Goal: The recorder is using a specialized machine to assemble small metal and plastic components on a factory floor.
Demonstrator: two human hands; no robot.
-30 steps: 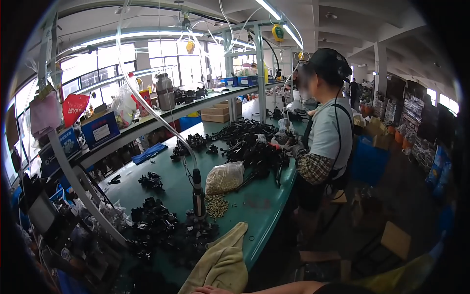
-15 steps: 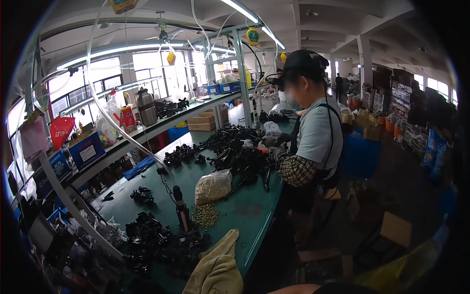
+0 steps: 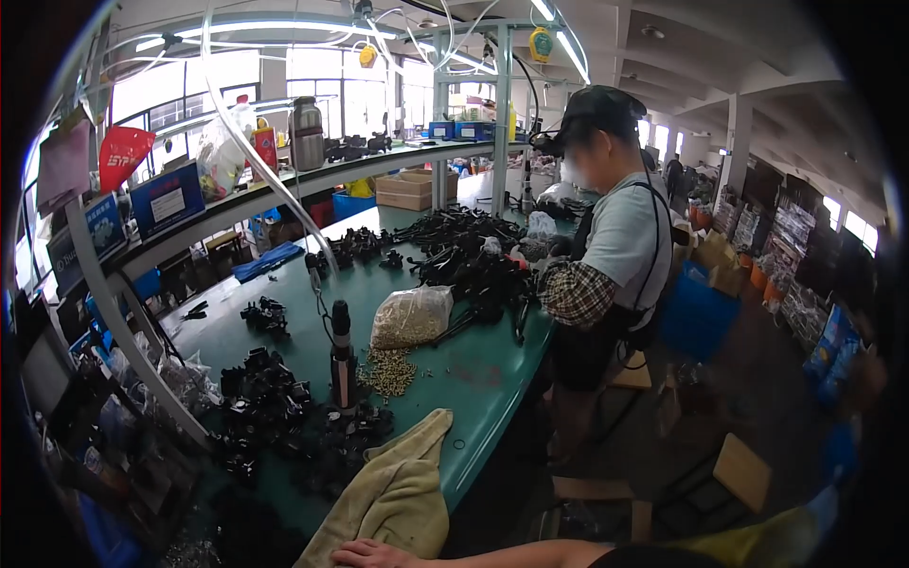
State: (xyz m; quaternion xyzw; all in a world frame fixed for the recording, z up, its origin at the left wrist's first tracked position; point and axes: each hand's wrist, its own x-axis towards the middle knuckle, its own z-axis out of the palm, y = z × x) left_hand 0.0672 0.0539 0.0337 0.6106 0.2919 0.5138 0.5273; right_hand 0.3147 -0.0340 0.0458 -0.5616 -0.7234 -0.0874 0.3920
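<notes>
At the lower edge my right hand (image 3: pixel 374 555) rests on a khaki cloth (image 3: pixel 402 492) draped over the near corner of the green table. Its fingers look laid out over the fabric; the lower part of the hand is cut off by the picture's edge. My left hand is out of sight. Just beyond the cloth, a screwdriver-like power tool (image 3: pixel 342 364) hangs upright from a cord. Black plastic and metal parts (image 3: pixel 270 407) lie heaped around it. Small brass-coloured pieces (image 3: pixel 388 372) spill beside a clear bag (image 3: pixel 412 317) full of them.
Across the table a person (image 3: pixel 620 227) in a light shirt and cap works over a large pile of black parts (image 3: pixel 473 256). A metal shelf frame (image 3: pixel 142 331) runs along the left. Wooden stools (image 3: pixel 741 478) and a blue bin (image 3: pixel 696 317) stand on the right.
My view has shifted, so the table and person sit differently in the picture. My right hand and forearm have come in from the lower right onto the cloth.
</notes>
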